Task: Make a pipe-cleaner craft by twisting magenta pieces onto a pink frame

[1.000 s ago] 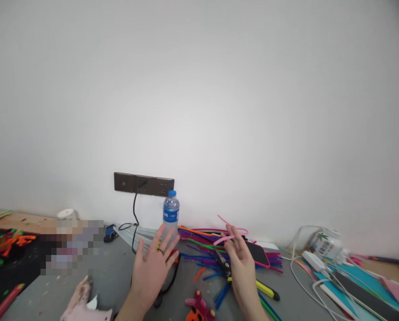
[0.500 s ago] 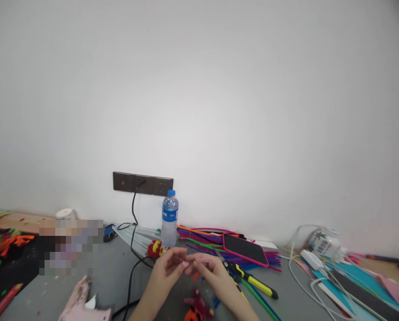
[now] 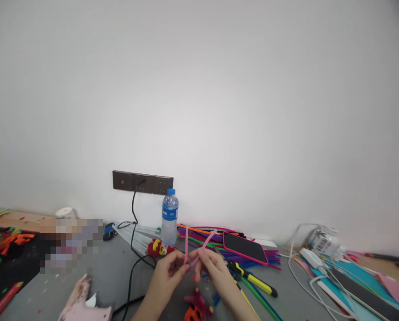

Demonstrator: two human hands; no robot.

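Between my hands is a bent pink pipe cleaner (image 3: 209, 239), its two ends sticking up in a V. My left hand (image 3: 168, 273) pinches it on the left, and my right hand (image 3: 213, 269) grips it close beside, fingertips nearly touching. Part of its lower bend is hidden by the fingers. Just below the hands lies a small magenta and orange fuzzy figure (image 3: 197, 307). A red and yellow fuzzy figure (image 3: 155, 248) sits behind my left hand. Right of my right hand is a yellow and black utility knife (image 3: 258, 284).
A water bottle (image 3: 169, 223) stands by the wall, near translucent glue sticks (image 3: 129, 235). A phone (image 3: 245, 248) rests on colourful pipe cleaners (image 3: 231, 257). A pink glue gun (image 3: 91, 312) lies front left, with a black cable (image 3: 130, 285). White cables (image 3: 295, 272) run at right.
The pink pipe cleaner, before mostly hidden and lying low between the fingers, now shows two raised ends in a V. My hands have shifted slightly, with the right fingers regripped.
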